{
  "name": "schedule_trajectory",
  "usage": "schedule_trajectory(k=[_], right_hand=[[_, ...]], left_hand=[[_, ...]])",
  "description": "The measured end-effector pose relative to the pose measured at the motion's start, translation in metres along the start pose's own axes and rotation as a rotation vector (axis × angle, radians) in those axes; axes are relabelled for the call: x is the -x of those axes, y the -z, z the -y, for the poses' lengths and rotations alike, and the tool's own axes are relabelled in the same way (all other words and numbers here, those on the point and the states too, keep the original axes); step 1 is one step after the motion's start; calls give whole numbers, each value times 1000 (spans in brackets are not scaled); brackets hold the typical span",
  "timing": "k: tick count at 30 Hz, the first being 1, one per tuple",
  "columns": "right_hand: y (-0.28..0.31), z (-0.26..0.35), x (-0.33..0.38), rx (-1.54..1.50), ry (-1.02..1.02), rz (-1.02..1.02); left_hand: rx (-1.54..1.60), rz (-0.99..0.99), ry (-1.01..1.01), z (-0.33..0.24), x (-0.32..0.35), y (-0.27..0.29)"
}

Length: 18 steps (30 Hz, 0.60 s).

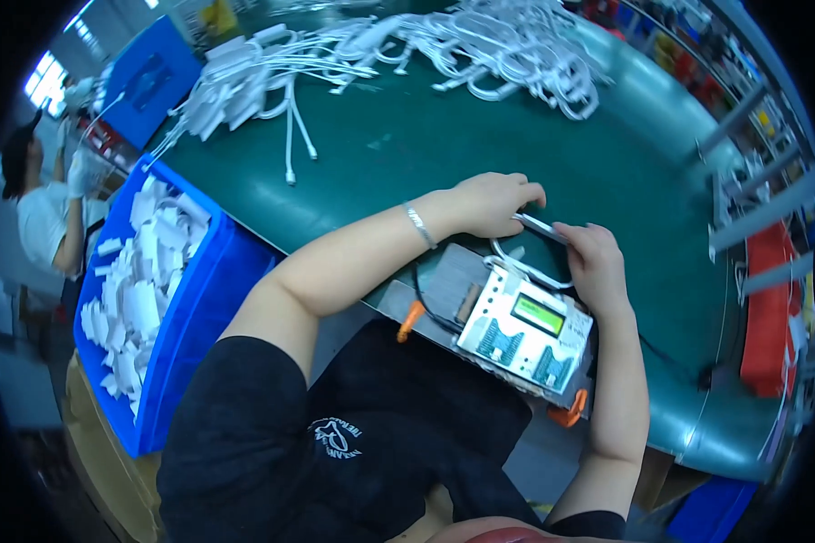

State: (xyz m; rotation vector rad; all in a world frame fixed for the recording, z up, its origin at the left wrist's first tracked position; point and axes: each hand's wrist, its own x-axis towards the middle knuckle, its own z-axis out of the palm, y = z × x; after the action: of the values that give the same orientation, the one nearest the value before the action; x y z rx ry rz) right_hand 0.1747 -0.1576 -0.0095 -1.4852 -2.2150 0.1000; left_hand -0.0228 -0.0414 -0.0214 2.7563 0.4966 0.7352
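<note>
A white cable [541, 227] stretches between my two hands, just beyond the tester. My left hand [496, 204] has its fingers curled at the cable's left end; its fingertips are partly hidden. The right hand [598, 262] pinches the other end between thumb and fingers. Below them, a loop of white cable [539, 274] lies against the upper edge of a white tester [523, 333]. This box has a lit yellow-green display [538, 313] and two exposed green circuit boards. It sits on a metal plate [451, 279], held at the table edge by orange clamps [410, 321].
A long heap of white cables [407, 41] lies along the far side of the green table [371, 172]. At left stands a blue bin [177, 335] filled with white paper-like pieces. Another person [50, 213] works beyond it. A red bin [770, 312] is at right.
</note>
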Motion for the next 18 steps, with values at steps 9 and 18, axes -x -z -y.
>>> schedule_trajectory(k=[9,18], right_hand=[[2,-5,-5,-96,-105,-487],[-5,3,-7,-242,-166,-192]], left_hand=[[131,-387,626,94,22,75],[-578,-61,1306,177,208,150]])
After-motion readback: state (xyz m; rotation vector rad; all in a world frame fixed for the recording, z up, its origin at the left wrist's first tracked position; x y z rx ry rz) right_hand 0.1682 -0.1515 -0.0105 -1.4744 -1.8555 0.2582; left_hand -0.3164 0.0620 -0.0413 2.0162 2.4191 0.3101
